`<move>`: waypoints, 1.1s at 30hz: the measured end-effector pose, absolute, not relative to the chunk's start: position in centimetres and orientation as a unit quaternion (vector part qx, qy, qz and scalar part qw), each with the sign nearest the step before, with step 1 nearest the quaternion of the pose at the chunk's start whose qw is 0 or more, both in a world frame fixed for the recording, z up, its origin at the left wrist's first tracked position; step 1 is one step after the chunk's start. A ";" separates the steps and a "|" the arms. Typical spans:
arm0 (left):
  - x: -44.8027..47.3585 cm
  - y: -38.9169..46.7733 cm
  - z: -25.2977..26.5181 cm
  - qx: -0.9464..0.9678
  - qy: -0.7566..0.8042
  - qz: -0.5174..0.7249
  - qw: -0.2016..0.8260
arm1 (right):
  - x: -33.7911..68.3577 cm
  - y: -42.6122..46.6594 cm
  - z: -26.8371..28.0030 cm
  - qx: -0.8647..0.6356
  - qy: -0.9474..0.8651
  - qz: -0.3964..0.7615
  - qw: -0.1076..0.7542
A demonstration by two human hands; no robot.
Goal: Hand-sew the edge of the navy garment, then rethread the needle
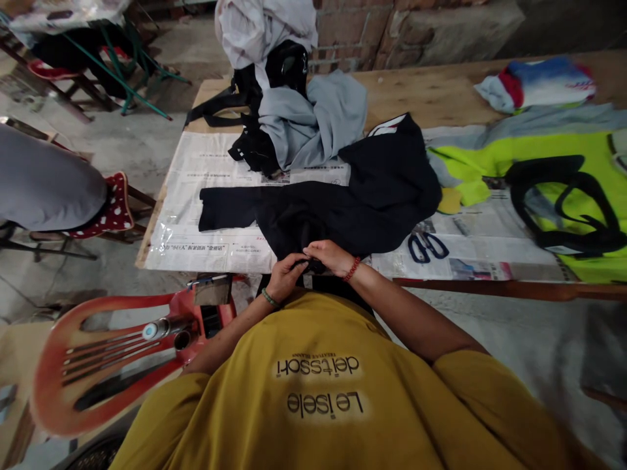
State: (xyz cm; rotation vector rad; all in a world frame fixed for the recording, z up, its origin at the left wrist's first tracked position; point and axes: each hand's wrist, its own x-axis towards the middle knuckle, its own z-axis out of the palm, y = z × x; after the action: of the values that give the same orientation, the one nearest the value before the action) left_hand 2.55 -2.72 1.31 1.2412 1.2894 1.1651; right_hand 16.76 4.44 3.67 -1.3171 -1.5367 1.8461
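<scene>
A dark navy garment (343,209) lies spread over the newspaper-covered table, one sleeve stretched out to the left. At the table's front edge my left hand (284,277) pinches a bunched edge of it. Close beside, touching or nearly so, my right hand (328,256) has thumb and fingertips closed on the same gathered cloth. The exact spot between the fingertips is too small and dark to make out. Scissors with dark blue handles (428,248) rest on the newspaper to the right of my right hand.
Grey cloth (318,117) and black pieces are heaped behind the garment. Yellow-green clothing (563,147) with black strips on it covers the table's right. A red plastic chair (108,307) carrying a flask stands at my left. Farther left, someone sits on a stool.
</scene>
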 end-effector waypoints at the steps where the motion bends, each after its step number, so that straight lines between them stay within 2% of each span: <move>1: 2.6 -2.7 1.3 0.511 0.532 0.479 0.476 | 16.7 4.4 3.6 -0.472 -0.540 0.666 0.206; 12: 2.4 -2.7 1.5 0.521 0.521 0.472 0.484 | 16.6 4.2 3.9 -0.492 -0.330 0.789 0.160; 18: 2.6 -2.8 1.4 0.526 0.537 0.491 0.440 | 16.0 3.5 3.6 -0.509 -0.366 0.754 0.195; 24: 2.5 -2.7 0.9 0.494 0.574 0.512 0.405 | 15.7 2.8 3.4 -0.509 -0.387 0.747 0.182; 33: 2.3 -2.6 1.2 0.511 0.553 0.505 0.420 | 16.5 4.3 3.9 -0.522 -0.466 0.688 0.193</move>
State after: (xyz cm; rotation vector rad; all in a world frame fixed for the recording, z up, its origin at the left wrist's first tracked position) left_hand 2.32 -2.65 1.19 1.2818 1.3867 1.2668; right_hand 16.49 4.27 3.91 -1.4642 -1.3082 1.9303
